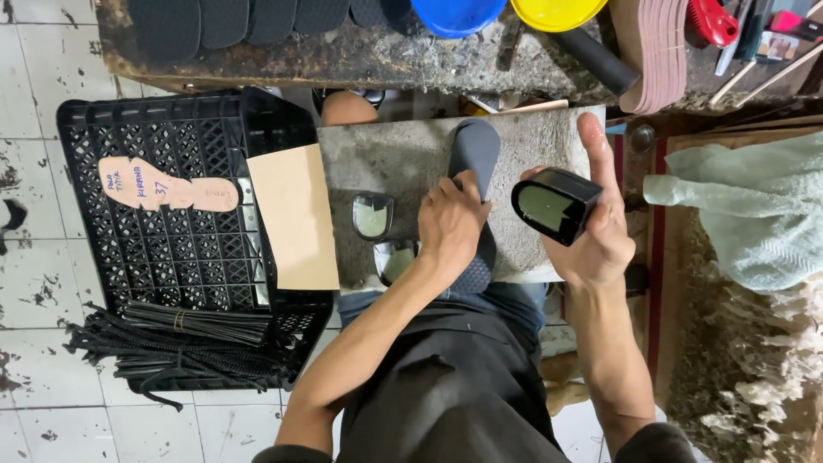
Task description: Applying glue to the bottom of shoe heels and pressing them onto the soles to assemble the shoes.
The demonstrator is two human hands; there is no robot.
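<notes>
Here the left hand (450,225) lies flat with fingers spread and pressed down on a black textured shoe sole (474,163), which rests lengthwise on a grey stone slab (394,159) across the person's lap. The right hand (600,231) grips a black shoe heel block (553,204), fingers curled around its sides and thumb raised, the block's glossy top face turned toward the sole, just right of it and clear of the slab. Two more heel blocks sit on the slab to the left of the pressing hand: one (371,216) farther off, another (394,260) nearer and partly under the wrist.

Judging by this, the step in hand looks like fitting a heel to the sole: the sole is pinned steady while the block is brought in. The next move would seem to call for lining the block's face squarely against the sole's near, heel end, with the left hand keeping it from sliding.

A tan cardboard sheet (296,219) lies at the slab's left edge over a black plastic crate (163,249) bearing a foot-shaped paper pattern (163,187). Bundled black straps (171,343) lie near; a blue bowl (454,13) and a yellow one (557,10) stand far
</notes>
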